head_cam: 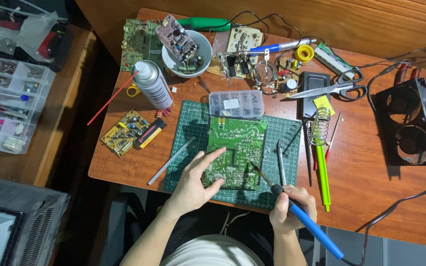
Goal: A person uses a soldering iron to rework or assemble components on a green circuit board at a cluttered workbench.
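The right hand (292,209) is wrapped firmly around the blue handle of a soldering iron (299,216), held like a pen so its thin metal tip slants up and left onto the lower right part of a green circuit board (235,152). The left hand (198,180) holds nothing; it lies flat and spread, fingers pressing the board's lower left edge, apparently to keep it from sliding under the tip. The board lies solder side up, speckled with small shiny joints, on a dark green gridded cutting mat (282,135) that shields the reddish wooden table (371,187). Just right of the board a pair of slim metal tweezers (281,162) rests on the mat, and past it stands a coiled wire iron stand (320,127). A clear plastic parts box (236,103) touches the board's far edge. Farther off are a ridged spray can (153,84) with a red straw, a white bowl (186,61) holding a smaller board, and steel scissors (334,87).
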